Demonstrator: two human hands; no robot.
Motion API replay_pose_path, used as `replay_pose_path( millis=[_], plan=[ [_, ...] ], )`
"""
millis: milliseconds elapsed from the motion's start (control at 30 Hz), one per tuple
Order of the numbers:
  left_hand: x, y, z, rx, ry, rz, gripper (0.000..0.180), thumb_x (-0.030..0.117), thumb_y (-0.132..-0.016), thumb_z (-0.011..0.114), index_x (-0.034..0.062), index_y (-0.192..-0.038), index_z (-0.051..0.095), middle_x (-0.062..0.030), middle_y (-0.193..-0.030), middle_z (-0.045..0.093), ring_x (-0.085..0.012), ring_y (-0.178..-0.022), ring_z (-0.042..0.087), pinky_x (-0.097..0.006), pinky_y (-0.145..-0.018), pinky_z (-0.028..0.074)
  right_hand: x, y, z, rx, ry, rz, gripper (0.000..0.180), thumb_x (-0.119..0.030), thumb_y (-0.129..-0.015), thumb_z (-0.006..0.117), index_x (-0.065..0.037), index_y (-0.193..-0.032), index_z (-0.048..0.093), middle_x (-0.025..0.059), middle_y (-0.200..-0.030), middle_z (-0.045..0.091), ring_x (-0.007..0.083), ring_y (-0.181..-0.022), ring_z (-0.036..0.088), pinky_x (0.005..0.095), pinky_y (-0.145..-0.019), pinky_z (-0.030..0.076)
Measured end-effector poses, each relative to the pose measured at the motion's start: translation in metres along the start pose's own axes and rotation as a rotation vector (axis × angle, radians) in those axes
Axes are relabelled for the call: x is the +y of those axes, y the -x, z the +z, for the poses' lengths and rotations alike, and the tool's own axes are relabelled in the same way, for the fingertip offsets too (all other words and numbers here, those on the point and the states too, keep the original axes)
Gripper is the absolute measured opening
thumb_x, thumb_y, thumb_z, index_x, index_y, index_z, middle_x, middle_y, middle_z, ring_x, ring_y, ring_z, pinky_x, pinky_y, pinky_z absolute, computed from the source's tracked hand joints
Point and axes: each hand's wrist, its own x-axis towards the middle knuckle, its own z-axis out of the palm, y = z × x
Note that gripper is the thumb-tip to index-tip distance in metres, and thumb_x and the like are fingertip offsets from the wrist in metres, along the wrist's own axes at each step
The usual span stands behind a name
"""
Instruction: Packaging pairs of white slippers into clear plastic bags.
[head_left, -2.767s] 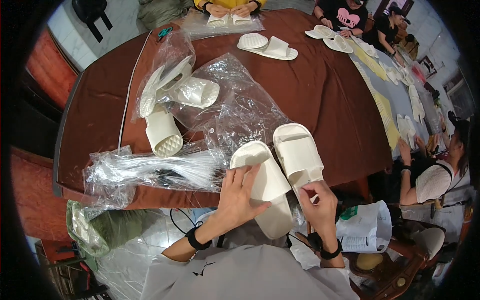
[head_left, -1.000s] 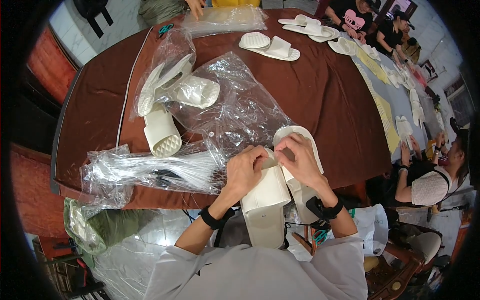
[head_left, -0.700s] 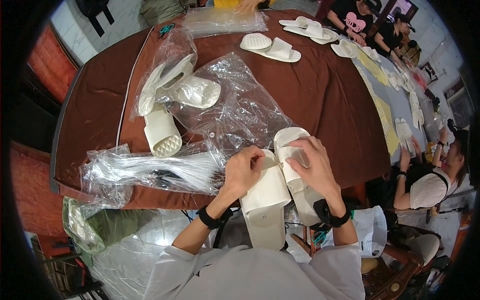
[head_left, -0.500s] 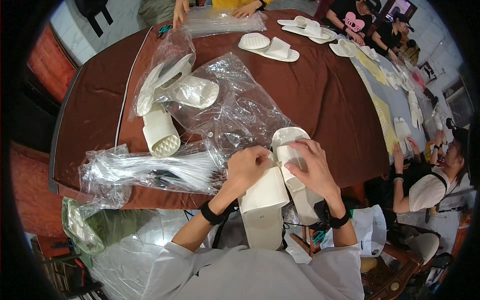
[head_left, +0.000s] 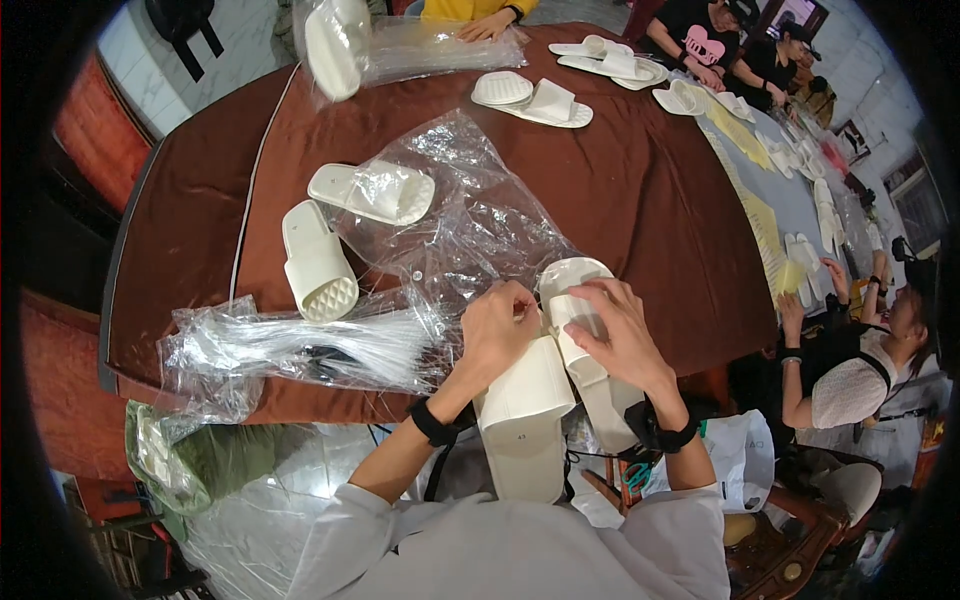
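Two cream slide slippers lie side by side at the table's near edge, the left slipper (head_left: 525, 400) with its sole end toward me, the right slipper (head_left: 590, 345) turned the other way. My left hand (head_left: 495, 325) is closed in a pinch at the far end of the left slipper's strap; what its fingertips hold is too small to make out. Fingers bent, my right hand (head_left: 622, 338) grips the right slipper across its strap. A bundle of thin white plastic strands (head_left: 340, 345) in clear wrap lies left of my hands.
A crumpled clear bag (head_left: 460, 200) spreads over the brown cloth (head_left: 650, 200). Two loose slippers (head_left: 318, 260) (head_left: 375, 192) lie at left. Beyond them a bagged slipper (head_left: 333, 50) is held up near a person in yellow. Other people sit along a table at right.
The bagged slipper pair at left has been lifted off the loose slippers toward the far edge. Both my hands stay almost in place on the slippers.
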Motion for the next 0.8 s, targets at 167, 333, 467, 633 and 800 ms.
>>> replay_pose_path(
  millis=[167, 333, 467, 633, 800],
  plan=[
    [0.001, 0.003, -0.001, 0.090, 0.085, 0.036, 0.011, 0.013, -0.083, 0.068, 0.0034, -0.089, 0.066, -0.0100, -0.083, 0.070, -0.0223, -0.062, 0.065, -0.035, -0.059, 0.050, 0.004, -0.009, 0.000, 0.010, -0.041, 0.045, 0.028, -0.013, -0.090, 0.064, -0.006, -0.117, 0.062, 0.0118, -0.118, 0.058, 0.0303, -0.113, 0.052, 0.0406, -0.096, 0.038],
    [0.007, 0.005, -0.006, 0.054, 0.169, 0.004, 0.011, 0.013, -0.087, 0.068, 0.0030, -0.090, 0.066, -0.0080, -0.080, 0.069, -0.0169, -0.057, 0.059, -0.032, -0.055, 0.047, 0.009, -0.030, 0.009, 0.062, -0.185, 0.025, 0.014, -0.010, -0.089, 0.063, -0.005, -0.102, 0.065, 0.0104, -0.098, 0.064, 0.0309, -0.097, 0.060, 0.0412, -0.086, 0.042],
    [0.002, 0.004, -0.002, 0.079, 0.236, 0.058, 0.011, 0.012, -0.088, 0.068, 0.0026, -0.091, 0.065, -0.0074, -0.078, 0.068, -0.0161, -0.056, 0.058, -0.031, -0.054, 0.046, 0.009, -0.040, 0.016, 0.048, -0.288, -0.028, 0.011, -0.010, -0.089, 0.063, 0.000, -0.095, 0.062, 0.0146, -0.087, 0.064, 0.0327, -0.082, 0.062, 0.0411, -0.074, 0.046],
    [0.001, 0.003, -0.003, 0.053, 0.234, 0.054, 0.009, 0.011, -0.089, 0.066, 0.0027, -0.093, 0.065, -0.0074, -0.078, 0.067, -0.0158, -0.055, 0.057, -0.031, -0.053, 0.045, 0.006, -0.043, 0.016, 0.017, -0.315, -0.017, 0.010, -0.008, -0.090, 0.063, 0.002, -0.092, 0.060, 0.0150, -0.086, 0.064, 0.0320, -0.079, 0.062, 0.0399, -0.072, 0.047],
    [0.003, 0.002, -0.003, 0.076, 0.231, 0.108, 0.007, 0.008, -0.089, 0.065, 0.0030, -0.094, 0.064, -0.0078, -0.076, 0.064, -0.0152, -0.056, 0.057, -0.030, -0.053, 0.044, 0.005, -0.043, 0.015, 0.035, -0.389, -0.018, 0.010, -0.008, -0.090, 0.062, 0.002, -0.092, 0.059, 0.0143, -0.085, 0.064, 0.0297, -0.078, 0.062, 0.0376, -0.069, 0.047]
  ],
)
